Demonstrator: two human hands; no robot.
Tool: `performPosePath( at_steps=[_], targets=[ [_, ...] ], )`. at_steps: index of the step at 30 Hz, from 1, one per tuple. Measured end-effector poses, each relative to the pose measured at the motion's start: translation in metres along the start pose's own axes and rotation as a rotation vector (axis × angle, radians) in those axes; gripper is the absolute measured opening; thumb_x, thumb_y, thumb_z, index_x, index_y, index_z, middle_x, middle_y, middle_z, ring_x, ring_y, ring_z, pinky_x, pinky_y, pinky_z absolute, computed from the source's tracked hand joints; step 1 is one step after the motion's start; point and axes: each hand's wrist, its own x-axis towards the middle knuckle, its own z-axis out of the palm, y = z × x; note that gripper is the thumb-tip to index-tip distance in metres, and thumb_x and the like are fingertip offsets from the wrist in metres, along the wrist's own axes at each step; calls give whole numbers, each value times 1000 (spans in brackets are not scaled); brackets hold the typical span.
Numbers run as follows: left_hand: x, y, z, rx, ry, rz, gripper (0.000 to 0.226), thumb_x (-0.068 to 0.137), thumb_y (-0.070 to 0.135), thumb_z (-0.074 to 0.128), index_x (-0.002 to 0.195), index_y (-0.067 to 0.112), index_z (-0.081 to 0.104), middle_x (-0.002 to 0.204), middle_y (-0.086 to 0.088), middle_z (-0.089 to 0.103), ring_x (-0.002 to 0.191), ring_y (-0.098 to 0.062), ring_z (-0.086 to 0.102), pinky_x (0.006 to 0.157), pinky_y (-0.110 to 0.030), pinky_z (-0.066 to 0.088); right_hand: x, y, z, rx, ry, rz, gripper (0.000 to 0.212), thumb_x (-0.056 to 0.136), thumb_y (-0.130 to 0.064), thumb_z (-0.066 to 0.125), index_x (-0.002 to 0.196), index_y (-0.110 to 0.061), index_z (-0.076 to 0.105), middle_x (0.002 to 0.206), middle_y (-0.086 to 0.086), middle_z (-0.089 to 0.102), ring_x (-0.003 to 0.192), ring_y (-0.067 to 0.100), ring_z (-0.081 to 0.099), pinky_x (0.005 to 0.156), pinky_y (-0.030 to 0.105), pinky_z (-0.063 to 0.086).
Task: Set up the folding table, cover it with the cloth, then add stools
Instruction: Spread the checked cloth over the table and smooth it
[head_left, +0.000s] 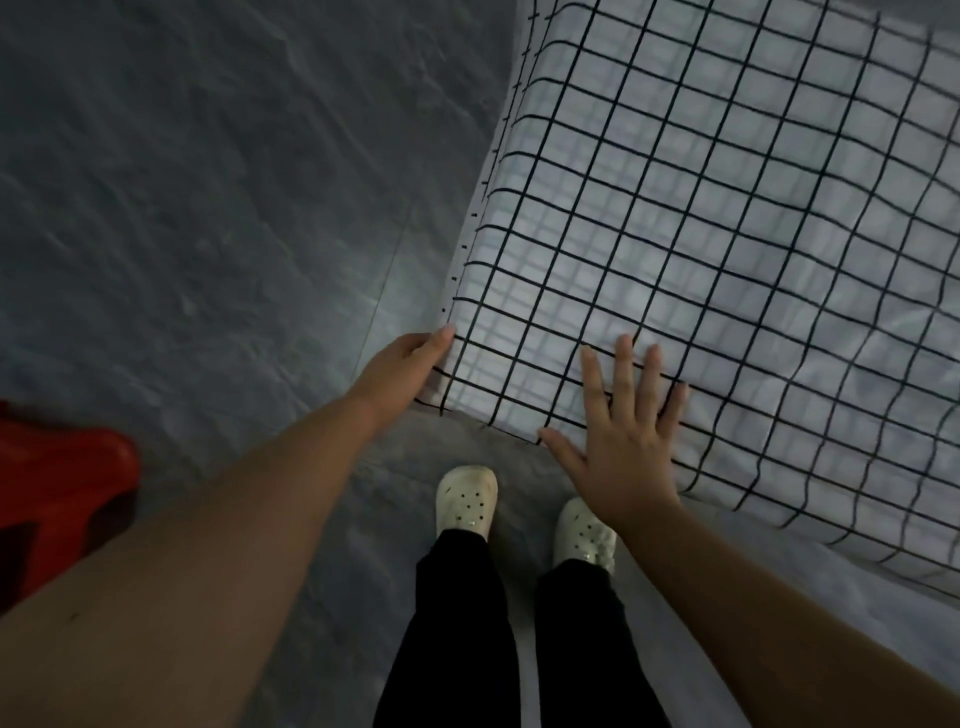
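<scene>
A white cloth (701, 218) with a black grid pattern covers the table and fills the upper right of the head view; the table itself is hidden under it. My left hand (400, 376) grips the cloth's near left corner, thumb on top and fingers tucked under the hanging edge. My right hand (623, 447) lies flat on the cloth near the front edge, fingers spread. A red stool (57, 499) stands on the floor at the far left, partly cut off by the frame.
Grey stone-patterned floor tiles (208, 208) spread to the left of the table. My feet in white clogs (467, 499) and black trousers stand close to the table's near corner.
</scene>
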Motion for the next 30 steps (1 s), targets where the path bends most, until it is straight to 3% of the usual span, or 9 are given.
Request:
performPosePath(
  at_steps=[4, 7, 14, 16, 18, 20, 22, 26, 30],
  targets=[
    [-8, -3, -12, -113, 50, 57, 14, 85, 40, 64, 86, 26, 67, 85, 6, 68, 82, -11, 64, 67, -25, 49, -2, 1, -6, 32, -28, 3, 86, 85, -73, 19, 151, -23, -3, 158, 11, -13, 142, 34, -20, 112, 62, -1],
    [-12, -8, -23, -138, 59, 106, 13, 82, 34, 69, 92, 25, 70, 92, 2, 72, 86, -12, 67, 78, -31, 53, -2, 0, -10, 40, -53, -4, 88, 83, -76, 16, 151, -25, -5, 158, 9, -14, 142, 32, -22, 112, 59, -4],
    [-16, -22, -36, -122, 190, 116, 17, 83, 27, 69, 97, 17, 67, 85, 5, 69, 62, 3, 62, 58, -12, 50, -5, -21, -6, 39, -62, -25, 85, 84, -72, 19, 151, -25, -1, 159, 10, -9, 143, 32, -16, 112, 58, 0],
    [-16, -26, -35, -84, 227, 88, 28, 81, 33, 71, 103, 18, 66, 94, 3, 69, 78, -6, 65, 75, -26, 56, -7, -25, -4, 32, -69, -36, 83, 85, -72, 19, 151, -25, -1, 159, 10, -9, 143, 33, -15, 113, 58, 1],
    [-15, -24, -29, 15, 292, 105, 65, 75, 42, 73, 131, 19, 49, 122, -4, 61, 109, -17, 59, 96, -41, 49, -8, -25, -9, 83, -38, -37, 80, 87, -69, 22, 151, -26, -1, 158, 9, -10, 144, 30, -15, 114, 56, 2],
    [-22, -9, -16, 202, 425, 219, 96, 79, 40, 70, 150, 23, 8, 151, -11, 28, 136, -25, 32, 110, -45, 32, -6, -18, -17, 171, 13, 4, 78, 91, -64, 28, 151, -25, -3, 158, 8, -12, 144, 26, -16, 116, 52, 1],
    [-30, 15, 2, 437, 471, 513, 92, 87, 46, 56, 148, 25, -10, 158, -11, 4, 144, -26, 7, 116, -48, 17, -2, -4, -26, 216, 84, 92, 78, 92, -63, 29, 151, -23, -2, 158, 9, -12, 144, 26, -17, 116, 51, -2],
    [-31, 39, 56, 1057, 87, 769, 86, 85, 62, 43, 150, 25, 1, 159, -4, -10, 144, -24, -15, 116, -50, -3, 5, 33, -25, 150, -2, 195, 82, 87, -71, 23, 151, -26, -4, 158, 9, -15, 143, 31, -20, 114, 58, 0],
    [-29, 48, 71, 1146, 55, 716, 90, 74, 64, 58, 145, 29, 16, 157, 0, 6, 143, -24, -2, 114, -49, 5, 9, 43, -34, 108, -48, 180, 86, 83, -72, 37, 150, -29, 4, 159, 8, -5, 144, 33, -9, 111, 56, 10]
  ],
)
